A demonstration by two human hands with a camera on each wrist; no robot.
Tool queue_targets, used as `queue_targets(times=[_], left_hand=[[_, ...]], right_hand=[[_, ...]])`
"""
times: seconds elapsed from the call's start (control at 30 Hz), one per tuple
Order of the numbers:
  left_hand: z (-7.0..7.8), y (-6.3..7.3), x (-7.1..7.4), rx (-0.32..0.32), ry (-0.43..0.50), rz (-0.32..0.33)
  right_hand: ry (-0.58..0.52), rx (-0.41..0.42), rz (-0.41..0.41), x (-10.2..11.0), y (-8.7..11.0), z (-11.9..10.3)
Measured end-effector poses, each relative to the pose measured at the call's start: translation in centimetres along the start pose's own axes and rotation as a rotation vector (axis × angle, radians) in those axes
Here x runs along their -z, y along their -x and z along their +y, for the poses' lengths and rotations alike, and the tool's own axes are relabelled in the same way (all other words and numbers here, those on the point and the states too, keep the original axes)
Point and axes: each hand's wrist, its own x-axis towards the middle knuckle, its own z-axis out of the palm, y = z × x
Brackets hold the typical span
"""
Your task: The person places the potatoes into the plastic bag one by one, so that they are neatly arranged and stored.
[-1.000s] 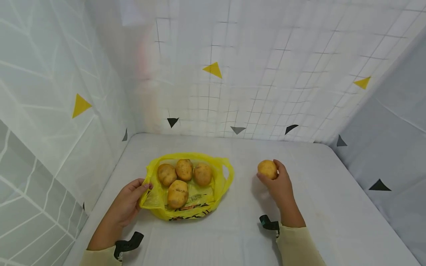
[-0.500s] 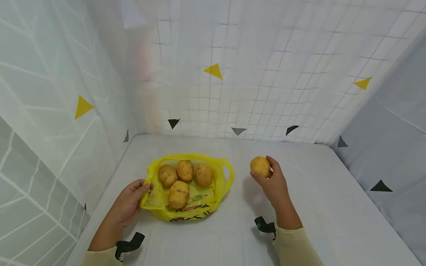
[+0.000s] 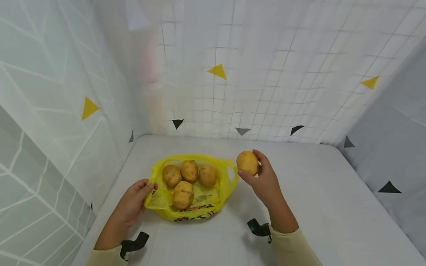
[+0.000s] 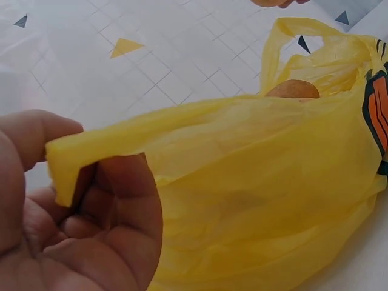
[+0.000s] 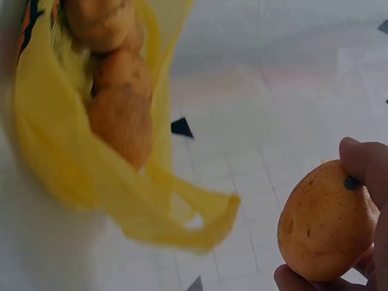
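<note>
- Right hand (image 3: 263,181) grips a potato (image 3: 247,163) between curled fingers and thumb, lifted off the tabletop (image 3: 332,207), just beside the bag's right handle.
- In the right wrist view the potato (image 5: 326,228) sits between fingertip above and thumb below; the bag (image 5: 91,176) lies well to its left, not touching.
- Left hand (image 3: 134,201) pinches the left rim of the yellow bag (image 3: 196,212), thumb over the plastic, fingers curled under it; the left wrist view shows the rim (image 4: 121,136) pulled up and held open.
- Bag lies on the tabletop near the left edge, about midway between the front and back edges, mouth facing up.
- Bag holds four potatoes: three in a row at the back (image 3: 172,175), (image 3: 189,170), (image 3: 208,175), touching each other; a fourth (image 3: 182,194) in front of them.
- Held potato is above and to the right of the bag's opening, between the bag and the right hand's palm.
- Hands are apart, one on each side of the bag.
- Black wrist straps (image 3: 133,244) show on both forearms, near the front edge.
</note>
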Motion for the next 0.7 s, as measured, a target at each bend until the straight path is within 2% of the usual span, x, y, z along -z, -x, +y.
queue_targets(times=[0.1,0.23,0.3,0.47,0.7], left_hand=[[-0.2,-0.1,0.0,-0.02,0.006,0.01],[-0.2,-0.1,0.0,-0.039,0.014,0.01],[-0.1,0.0,0.0,-0.045,0.02,0.003],[0.0,0.2,-0.3,-0.062,0.033,-0.004],[0.7,-0.1,-0.7,-0.083,0.072,-0.005]], right_hand=[[-0.011,0.046,-0.056,-1.3,0.0,-0.9],[0.006,0.056,-0.113,-3.6,0.0,-1.6],[0.04,0.054,-0.138,-5.0,0.3,-1.6],[0.16,0.114,-0.206,-7.8,1.4,-1.4],[0.243,0.157,-0.251,-9.9,1.9,-0.7]])
